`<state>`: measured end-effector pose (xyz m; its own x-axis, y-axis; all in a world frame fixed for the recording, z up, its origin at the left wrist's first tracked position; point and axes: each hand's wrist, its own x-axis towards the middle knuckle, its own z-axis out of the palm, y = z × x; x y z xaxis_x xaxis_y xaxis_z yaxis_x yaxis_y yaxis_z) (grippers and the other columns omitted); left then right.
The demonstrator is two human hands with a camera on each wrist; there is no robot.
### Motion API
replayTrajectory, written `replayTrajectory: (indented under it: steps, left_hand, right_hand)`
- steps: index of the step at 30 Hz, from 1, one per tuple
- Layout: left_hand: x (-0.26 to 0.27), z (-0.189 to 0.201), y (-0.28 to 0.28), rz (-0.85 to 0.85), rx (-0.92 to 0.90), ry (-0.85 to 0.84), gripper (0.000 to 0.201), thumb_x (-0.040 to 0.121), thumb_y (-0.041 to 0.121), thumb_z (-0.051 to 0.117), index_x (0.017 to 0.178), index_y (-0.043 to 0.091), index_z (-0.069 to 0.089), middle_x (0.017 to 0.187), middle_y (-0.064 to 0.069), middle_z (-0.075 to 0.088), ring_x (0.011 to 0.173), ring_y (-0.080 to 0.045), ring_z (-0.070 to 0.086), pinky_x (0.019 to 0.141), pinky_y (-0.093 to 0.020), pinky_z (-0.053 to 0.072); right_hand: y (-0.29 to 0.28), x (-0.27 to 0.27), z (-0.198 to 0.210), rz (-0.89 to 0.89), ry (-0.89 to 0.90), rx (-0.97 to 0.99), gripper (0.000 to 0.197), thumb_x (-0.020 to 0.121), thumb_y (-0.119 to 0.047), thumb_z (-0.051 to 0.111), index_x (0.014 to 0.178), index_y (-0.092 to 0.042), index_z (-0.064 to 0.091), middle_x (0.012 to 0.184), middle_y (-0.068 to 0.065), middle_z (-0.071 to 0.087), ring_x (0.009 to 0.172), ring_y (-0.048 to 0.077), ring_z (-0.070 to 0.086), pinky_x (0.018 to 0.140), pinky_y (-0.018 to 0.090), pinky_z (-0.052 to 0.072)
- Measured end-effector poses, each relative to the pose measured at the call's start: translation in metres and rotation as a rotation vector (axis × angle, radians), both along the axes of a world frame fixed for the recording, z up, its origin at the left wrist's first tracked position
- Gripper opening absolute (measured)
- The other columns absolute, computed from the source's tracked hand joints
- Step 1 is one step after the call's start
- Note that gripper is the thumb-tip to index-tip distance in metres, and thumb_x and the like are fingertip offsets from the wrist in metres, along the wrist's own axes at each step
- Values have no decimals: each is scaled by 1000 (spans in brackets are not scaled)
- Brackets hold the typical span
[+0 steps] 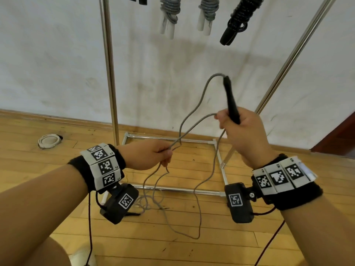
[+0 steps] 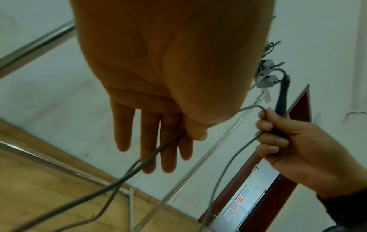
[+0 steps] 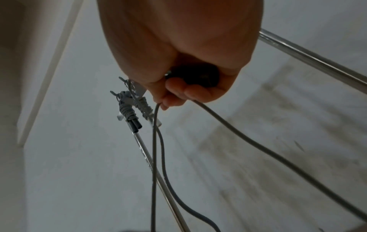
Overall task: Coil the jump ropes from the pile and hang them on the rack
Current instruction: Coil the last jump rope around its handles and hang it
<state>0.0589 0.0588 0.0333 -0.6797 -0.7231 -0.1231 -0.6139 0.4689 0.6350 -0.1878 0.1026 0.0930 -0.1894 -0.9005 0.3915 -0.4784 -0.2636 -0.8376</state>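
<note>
A grey jump rope (image 1: 194,110) with a black handle (image 1: 231,100) stretches between my hands in front of the rack. My right hand (image 1: 226,121) grips the handle upright and also holds a bend of the rope; from the right wrist, the handle's butt end (image 3: 194,76) shows inside the curled fingers. My left hand (image 1: 166,155), lower and to the left, pinches two strands; in the left wrist view the thumb presses the rope (image 2: 170,146) against the fingers. The rest of the rope trails down to a loose pile (image 1: 149,202) on the floor.
Coiled ropes hang at the top of the rack: two grey (image 1: 171,12) (image 1: 208,10) and one black (image 1: 240,18). Metal rack poles (image 1: 110,73) (image 1: 294,54) and the base frame (image 1: 169,139) stand against the white wall. A white round fitting (image 1: 49,141) lies on the wooden floor.
</note>
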Motion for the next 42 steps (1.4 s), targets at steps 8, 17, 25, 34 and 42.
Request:
replayTrajectory:
  steps: [8, 17, 25, 34, 42]
  left_hand:
    - [0, -3, -10, 98, -30, -82, 33, 105, 36, 40, 89, 26, 67, 68, 7, 62, 57, 1, 61, 65, -26, 53]
    - [-21, 8, 3, 92, -267, -32, 26, 99, 42, 52, 86, 29, 71, 59, 9, 58, 53, -5, 54, 51, -14, 38]
    - [-35, 23, 10, 187, -295, 229, 23, 96, 41, 57, 80, 27, 65, 65, 5, 64, 58, -5, 61, 52, -18, 48]
    - [-35, 8, 4, 71, -7, 139, 23, 104, 18, 43, 91, 18, 61, 88, 2, 71, 87, -8, 67, 86, -36, 52]
    - [-31, 15, -3, 24, -13, -97, 35, 106, 29, 36, 85, 22, 63, 81, 1, 70, 78, -14, 63, 83, -38, 53]
  right_hand:
    - [-7, -22, 9, -119, -57, 4, 14, 93, -28, 64, 81, -25, 72, 68, -5, 63, 55, 13, 48, 58, 34, 44]
    - [3, -8, -44, 109, 137, 122, 17, 92, -31, 67, 108, -32, 71, 79, -8, 66, 49, 0, 49, 50, 19, 40]
    - [-3, 4, -43, 273, 171, 168, 20, 92, -33, 65, 76, -21, 66, 57, -10, 59, 47, 2, 47, 49, 16, 39]
    - [-19, -32, -13, -12, -92, -70, 15, 94, -30, 63, 83, -22, 70, 59, -16, 59, 50, -1, 47, 50, 12, 41]
    - [-16, -62, -5, -195, -234, -113, 14, 93, -33, 63, 82, -28, 70, 64, -12, 63, 56, 4, 52, 60, 27, 45]
